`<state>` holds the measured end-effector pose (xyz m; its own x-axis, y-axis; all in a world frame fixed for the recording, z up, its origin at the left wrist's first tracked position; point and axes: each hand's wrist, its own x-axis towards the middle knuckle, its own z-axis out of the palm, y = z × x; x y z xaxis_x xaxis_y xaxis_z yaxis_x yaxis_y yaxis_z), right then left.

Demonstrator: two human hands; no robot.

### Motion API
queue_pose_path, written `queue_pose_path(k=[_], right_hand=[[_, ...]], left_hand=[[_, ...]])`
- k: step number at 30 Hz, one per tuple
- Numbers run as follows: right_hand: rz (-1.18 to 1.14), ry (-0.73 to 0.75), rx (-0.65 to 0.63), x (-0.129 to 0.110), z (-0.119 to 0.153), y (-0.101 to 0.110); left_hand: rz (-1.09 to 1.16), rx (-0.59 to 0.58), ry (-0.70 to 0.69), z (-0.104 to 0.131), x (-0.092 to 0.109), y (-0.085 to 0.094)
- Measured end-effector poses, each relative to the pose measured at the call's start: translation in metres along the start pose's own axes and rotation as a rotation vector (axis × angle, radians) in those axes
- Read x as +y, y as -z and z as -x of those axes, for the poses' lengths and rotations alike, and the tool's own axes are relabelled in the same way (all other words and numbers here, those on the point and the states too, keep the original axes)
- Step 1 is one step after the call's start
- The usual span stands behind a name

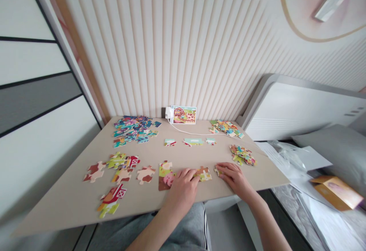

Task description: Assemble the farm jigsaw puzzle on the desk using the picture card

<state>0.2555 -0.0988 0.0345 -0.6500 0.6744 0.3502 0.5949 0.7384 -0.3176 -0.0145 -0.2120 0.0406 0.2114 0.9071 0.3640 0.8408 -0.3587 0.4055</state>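
Note:
My left hand (184, 184) lies palm down over a row of joined puzzle pieces near the table's front edge, its fingers together and pressing on them. To its left shows a pig piece (166, 175); on its right, a fence piece (204, 174) sticks out from under the fingertips. A small gap to the right, my right hand (233, 175) has its fingers closed on a single puzzle piece (218, 170), mostly hidden beneath them. Farther back lie blue-topped pieces: a left one (169, 142), a joined strip (193, 141) and a right one (211, 141).
A picture card (183, 115) leans on the wall by a white plug and cable (185, 132). Dark blue pieces (133, 128) are heaped back left; more piles (227, 127) (243, 155) lie right. Cow-patterned pieces (145, 174) and barn pieces (113, 199) spread across the left.

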Motion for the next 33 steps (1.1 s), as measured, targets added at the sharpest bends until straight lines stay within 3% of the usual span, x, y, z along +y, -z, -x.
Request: queue_pose_path(k=[14,22,28,33], right_hand=[[0.071,0.149,-0.091,-0.027,-0.010,-0.001],[0.102,0.111,0.006,-0.048,-0.004,-0.004],[0.086,0.127,0.006,-0.049,-0.004,-0.004],[0.093,0.111,0.013,-0.048,-0.004,-0.006]], left_hand=[[-0.035,-0.005,0.004,0.000,0.001,0.002],[-0.095,0.039,-0.036,0.004,0.002,0.008],[-0.186,0.097,0.017,0.039,-0.032,0.033],[-0.190,0.100,0.025,0.051,-0.056,0.037]])
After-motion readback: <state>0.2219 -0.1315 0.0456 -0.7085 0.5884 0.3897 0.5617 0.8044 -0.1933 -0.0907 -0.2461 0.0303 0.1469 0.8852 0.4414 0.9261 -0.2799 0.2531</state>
